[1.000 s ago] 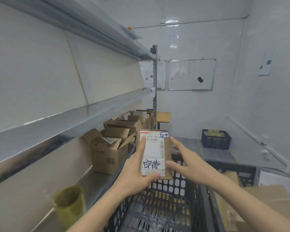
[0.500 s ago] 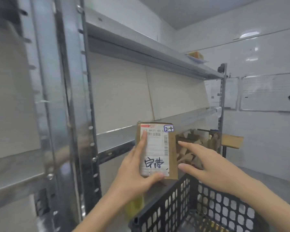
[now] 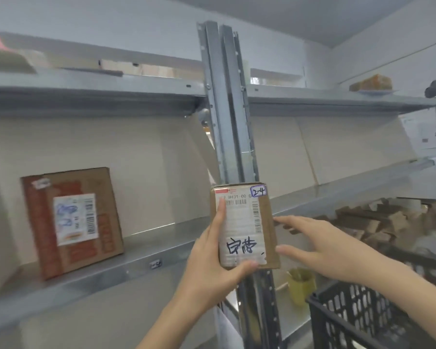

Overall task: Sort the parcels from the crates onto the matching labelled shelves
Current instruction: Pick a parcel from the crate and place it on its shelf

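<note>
Gripping parcel (image 3: pixel 244 222) upright before rack post (image 3: pixel 227 109): left hand (image 3: pixel 212 263), thumb under, index along label. Sticker reads "2-4", print "N431-00", handwritten characters below. Right hand (image 3: pixel 320 245) fingers straight, spread, at parcel's right edge.

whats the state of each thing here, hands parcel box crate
parcel, upright, held before the shelf post, 2-4 tag facing out
left hand, grips the parcel from its left side and bottom
right hand, fingers straight at the parcel's right edge, contact unclear
brown box, standing on the shelf, label facing out
black crate, contents out of view
</note>
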Tool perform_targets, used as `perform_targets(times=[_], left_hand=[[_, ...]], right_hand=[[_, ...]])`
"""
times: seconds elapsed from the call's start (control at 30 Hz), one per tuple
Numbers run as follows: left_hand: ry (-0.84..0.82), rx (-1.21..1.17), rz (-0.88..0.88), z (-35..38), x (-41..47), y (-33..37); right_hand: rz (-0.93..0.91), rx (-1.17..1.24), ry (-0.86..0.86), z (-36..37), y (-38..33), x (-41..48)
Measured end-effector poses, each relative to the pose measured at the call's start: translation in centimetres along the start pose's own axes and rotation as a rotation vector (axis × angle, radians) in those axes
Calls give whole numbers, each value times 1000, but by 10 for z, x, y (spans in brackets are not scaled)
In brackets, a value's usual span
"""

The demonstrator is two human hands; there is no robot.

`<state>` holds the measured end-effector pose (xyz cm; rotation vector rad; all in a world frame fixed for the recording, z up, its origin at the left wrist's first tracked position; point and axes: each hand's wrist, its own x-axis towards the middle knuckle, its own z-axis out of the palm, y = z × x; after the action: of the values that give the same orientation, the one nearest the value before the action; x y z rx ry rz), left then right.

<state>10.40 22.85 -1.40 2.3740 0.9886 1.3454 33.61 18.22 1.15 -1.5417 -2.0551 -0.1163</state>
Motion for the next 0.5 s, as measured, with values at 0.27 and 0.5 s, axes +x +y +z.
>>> perform_targets(times=[0.27, 0.5], left_hand=[[99, 28, -86, -90, -114, 14], [149, 80, -180, -130, -191, 21]], right_hand=[[-64, 131, 31, 24, -131, -54], [-81, 220, -40, 46, -187, -94]])
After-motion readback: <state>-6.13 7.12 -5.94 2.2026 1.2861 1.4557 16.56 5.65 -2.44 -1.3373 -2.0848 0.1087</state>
